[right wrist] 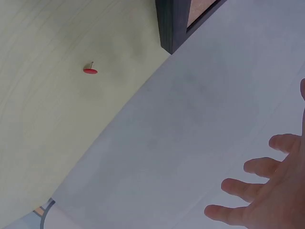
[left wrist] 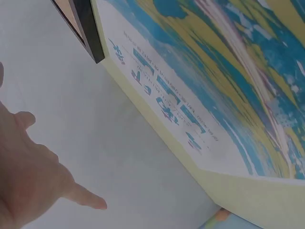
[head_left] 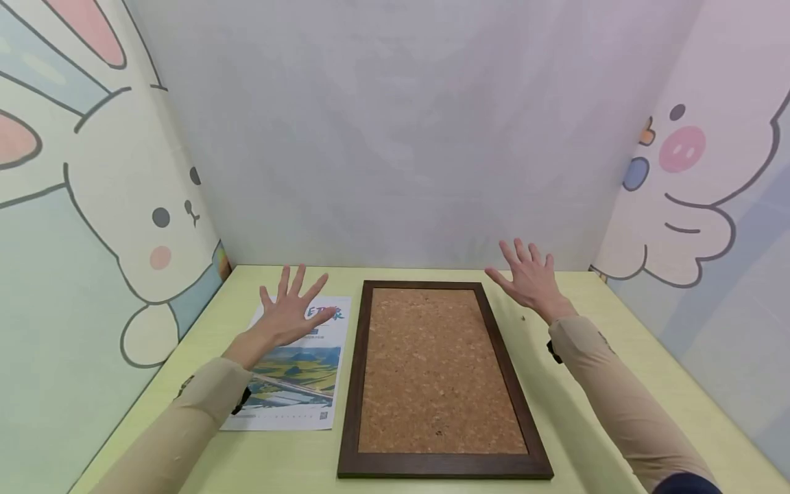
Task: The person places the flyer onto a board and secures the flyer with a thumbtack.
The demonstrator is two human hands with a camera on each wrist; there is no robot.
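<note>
A cork board (head_left: 438, 370) in a dark brown frame lies in the middle of the table. To its left lies a printed poster (head_left: 296, 381) with a landscape picture and coloured lettering. Over the poster's upper part, my left hand (head_left: 286, 315) is held with fingers spread, holding nothing. My right hand (head_left: 532, 281) is raised past the board's right side, fingers also apart and nothing in them. In the right wrist view a red thumbtack (right wrist: 90, 71) rests on the table with its pin pointing up; the head view shows it only as a small speck.
The pale yellow-green table (head_left: 296, 460) meets a plain grey back wall (head_left: 401, 137). Side panels carry a cartoon rabbit (head_left: 123, 219) on the left and a white cartoon animal (head_left: 691, 199) on the right.
</note>
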